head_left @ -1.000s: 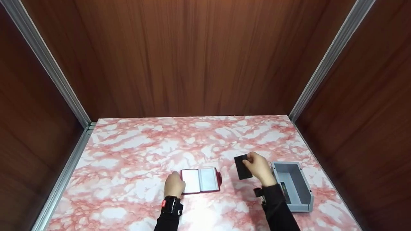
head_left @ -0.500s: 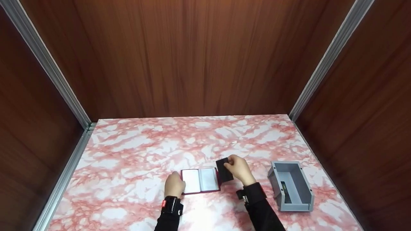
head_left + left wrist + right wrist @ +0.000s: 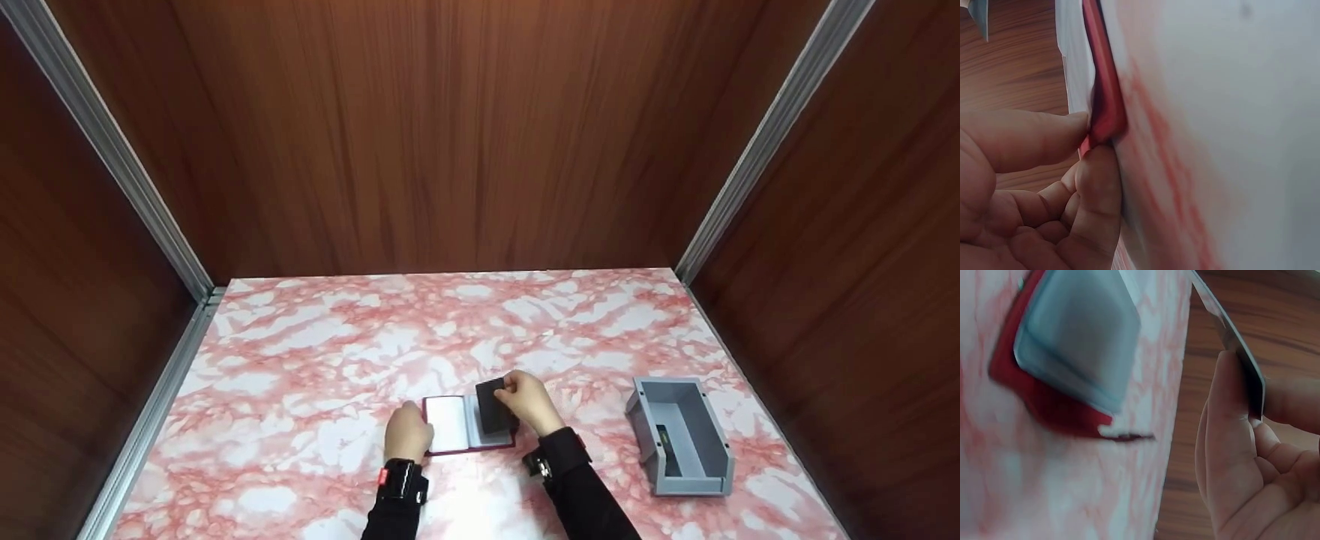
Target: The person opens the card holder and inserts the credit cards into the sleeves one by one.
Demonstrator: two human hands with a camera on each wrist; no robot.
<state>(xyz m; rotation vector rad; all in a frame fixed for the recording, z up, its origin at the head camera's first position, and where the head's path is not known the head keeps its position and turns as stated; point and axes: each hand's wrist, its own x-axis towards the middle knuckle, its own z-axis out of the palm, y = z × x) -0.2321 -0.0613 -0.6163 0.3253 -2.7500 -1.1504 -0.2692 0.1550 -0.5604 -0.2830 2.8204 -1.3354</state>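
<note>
A red card holder (image 3: 448, 424) lies spread on the table with its pale plastic sleeves facing up. My left hand (image 3: 407, 433) is at its left side; in the left wrist view, thumb and finger pinch the edge of the red cover (image 3: 1111, 101) and a sleeve. Between the thumb and fingers of my right hand (image 3: 532, 401) is a thin black card (image 3: 491, 409), seen nearly edge-on in the right wrist view. The card is above the holder's right-hand sleeves (image 3: 1081, 332) and covers part of them in the head view. The right wrist view shows a gap between card and sleeves.
To the right stands a grey plastic bin (image 3: 675, 486) with a dark flat item (image 3: 666, 450) leaning inside its left wall. The pink-and-white marbled table (image 3: 300, 360) is bounded by brown wood-grain panels (image 3: 450, 150) and metal posts (image 3: 772, 135).
My right hand has carried the black card leftward, from beside the bin to above the holder's right-hand sleeves. The left hand and the holder have stayed in place.
</note>
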